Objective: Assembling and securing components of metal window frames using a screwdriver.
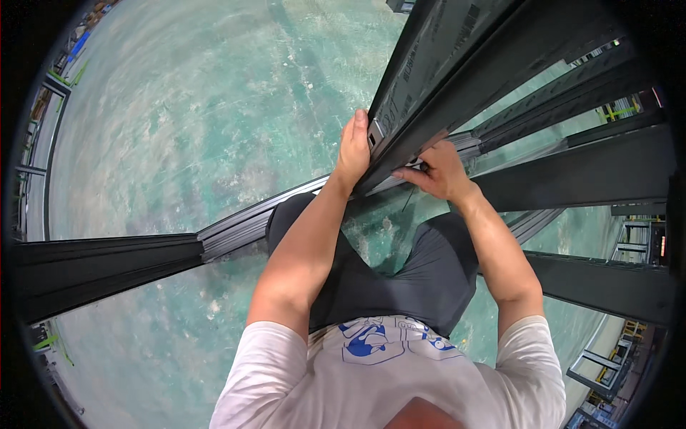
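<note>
A long dark-grey metal profile [429,93], with a printed film and handwriting on its face, slants down from the upper right to between my knees. My left hand [353,151] grips its left edge near the lower end, thumb pointing up. Beside the thumb, a small silver plate with a dark slot [375,134] is set in the profile. On the other side, my right hand [444,171] is closed, thumb and fingers pinched close to the profile. A small dark piece [423,166] shows at its fingertips; its kind is unclear. A thin dark rod [407,200] hangs just below.
A silver ribbed rail [250,222] with a dark section [107,272] crosses at knee height to the left. More dark beams [572,171] lie to the right. Racks with frames [604,365] stand along the right rim, another frame [50,157] at left. The floor [193,121] is worn green.
</note>
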{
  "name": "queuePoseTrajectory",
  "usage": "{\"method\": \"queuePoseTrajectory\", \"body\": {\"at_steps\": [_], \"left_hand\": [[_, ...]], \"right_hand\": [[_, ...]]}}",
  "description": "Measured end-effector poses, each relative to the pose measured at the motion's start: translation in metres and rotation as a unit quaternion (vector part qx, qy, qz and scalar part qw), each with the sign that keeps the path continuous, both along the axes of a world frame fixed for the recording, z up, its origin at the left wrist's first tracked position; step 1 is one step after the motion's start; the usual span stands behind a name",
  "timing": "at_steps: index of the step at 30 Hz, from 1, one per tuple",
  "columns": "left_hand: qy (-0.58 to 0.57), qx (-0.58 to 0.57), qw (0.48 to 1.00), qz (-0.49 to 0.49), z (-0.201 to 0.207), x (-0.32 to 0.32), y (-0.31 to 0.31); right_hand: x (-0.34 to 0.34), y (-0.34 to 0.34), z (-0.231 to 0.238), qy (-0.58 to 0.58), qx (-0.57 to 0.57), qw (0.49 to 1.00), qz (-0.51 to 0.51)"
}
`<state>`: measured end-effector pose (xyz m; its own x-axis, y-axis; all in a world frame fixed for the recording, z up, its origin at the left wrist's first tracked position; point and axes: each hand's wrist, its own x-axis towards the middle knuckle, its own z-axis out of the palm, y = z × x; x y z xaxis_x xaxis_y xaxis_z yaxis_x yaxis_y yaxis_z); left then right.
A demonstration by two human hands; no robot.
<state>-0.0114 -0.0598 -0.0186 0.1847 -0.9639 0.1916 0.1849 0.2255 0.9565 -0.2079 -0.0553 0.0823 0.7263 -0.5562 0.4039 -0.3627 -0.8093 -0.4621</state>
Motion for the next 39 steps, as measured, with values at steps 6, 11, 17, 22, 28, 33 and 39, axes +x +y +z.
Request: {"method": "queuePoseTrajectory", "body": {"at_steps": [6, 11, 17, 22, 28, 33, 39], "left_hand": [[-0.006, 0.031, 0.999, 0.013, -0.016, 0.009, -0.005], [-0.028, 0.051, 0.998, 0.017, 0.007, -0.005, 0.007], [-0.018, 0.018, 1.000, 0.001, 0.002, 0.002, 0.000], [-0.013, 0.047, 0.999, -0.001, -0.005, 0.005, 0.001], [0.018, 0.051, 0.998, -0.033, -0.008, -0.001, -0.001], [0.011, -0.003, 0.999, 0.031, -0.022, 0.005, -0.005], [-0.023, -0.037, 0.997, 0.066, -0.013, -0.005, -0.006]], "right_hand": [[0.011, 0.017, -0.001, -0.022, 0.096, 0.994, -0.041], [0.009, 0.023, -0.021, -0.149, 0.256, 0.954, -0.043], [-0.006, -0.002, -0.013, -0.039, 0.082, 0.995, -0.031], [-0.047, -0.005, -0.012, -0.060, 0.206, 0.958, -0.189], [-0.063, -0.002, -0.028, -0.285, 0.180, 0.914, -0.225], [-0.051, 0.006, -0.007, -0.087, 0.096, 0.966, -0.222], [-0.007, 0.038, 0.005, -0.018, 0.085, 0.985, -0.153]]}}
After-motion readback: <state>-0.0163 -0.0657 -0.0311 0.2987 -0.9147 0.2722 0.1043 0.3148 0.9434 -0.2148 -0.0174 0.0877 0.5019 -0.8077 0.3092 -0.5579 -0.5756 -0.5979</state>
